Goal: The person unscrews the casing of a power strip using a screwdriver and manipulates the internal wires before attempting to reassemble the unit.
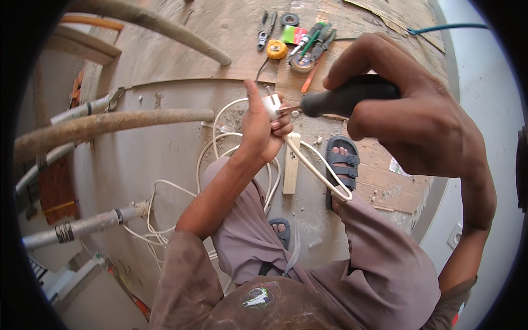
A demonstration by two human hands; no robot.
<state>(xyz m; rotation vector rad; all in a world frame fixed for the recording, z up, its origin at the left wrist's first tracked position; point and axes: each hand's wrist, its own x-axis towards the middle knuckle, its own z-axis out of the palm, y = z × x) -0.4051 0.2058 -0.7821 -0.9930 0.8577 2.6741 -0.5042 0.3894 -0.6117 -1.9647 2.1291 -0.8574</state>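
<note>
My left hand point(258, 132) is closed around a white electrical plug point(270, 105), its thumb pointing up and the metal pins facing away. A white cable point(319, 175) runs from the plug and loops down past my knee. My right hand point(426, 121) grips the black handle of a screwdriver point(349, 97), with the shaft pointing left. The screwdriver's tip meets the side of the plug by my left fingers; the exact contact point is hidden. Below my hands a cream extension socket block point(291, 165) lies on the floor between my feet.
Pliers point(266, 30), black tape point(290, 20), a yellow tape measure point(276, 49) and several hand tools point(314, 44) lie ahead on boards. Scaffold poles point(118, 122) jut in from the left. Coiled cable point(159, 234) spreads at lower left. A wall socket point(455, 235) is on the right.
</note>
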